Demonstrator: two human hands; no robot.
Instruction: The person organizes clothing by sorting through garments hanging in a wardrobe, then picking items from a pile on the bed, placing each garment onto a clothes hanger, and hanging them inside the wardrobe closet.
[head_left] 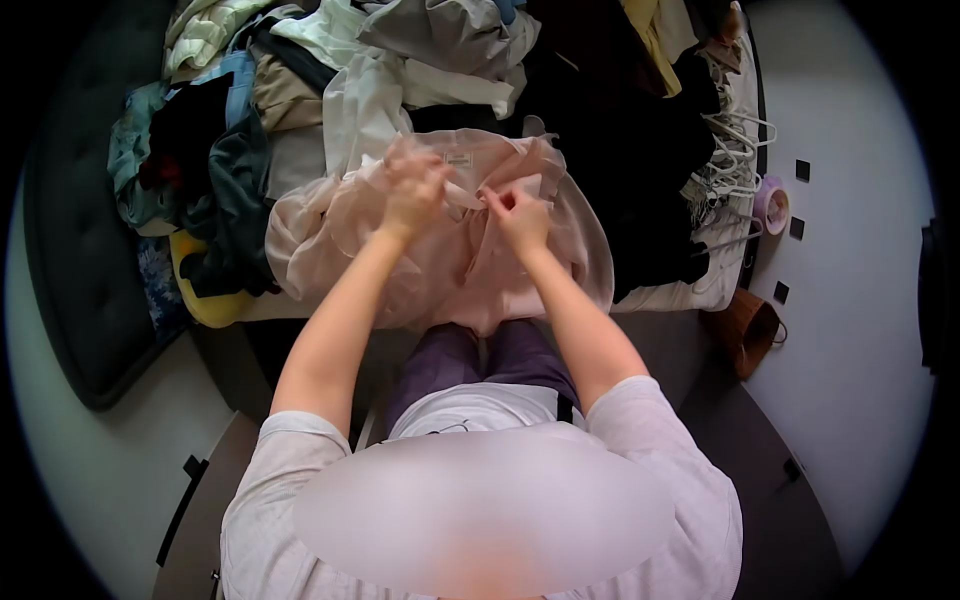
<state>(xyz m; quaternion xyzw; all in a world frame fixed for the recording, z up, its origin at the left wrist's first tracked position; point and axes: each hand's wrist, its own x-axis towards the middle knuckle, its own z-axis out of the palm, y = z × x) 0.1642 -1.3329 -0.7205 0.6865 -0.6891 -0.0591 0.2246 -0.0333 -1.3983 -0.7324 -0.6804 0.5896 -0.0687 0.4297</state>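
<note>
Head view: a person stands at a bed heaped with clothes.
Pink garment: spread on the near edge of the bed, in front of the person's legs, bunched at its middle.
Left hand: closed on a fold of the pink garment near its collar label.
Right hand: pinching the same garment just beside the left hand.
Clothes pile: behind the garment, mixed colours.
White hangers: at the bed's right edge.
Brown bag: on the floor, right.
</note>
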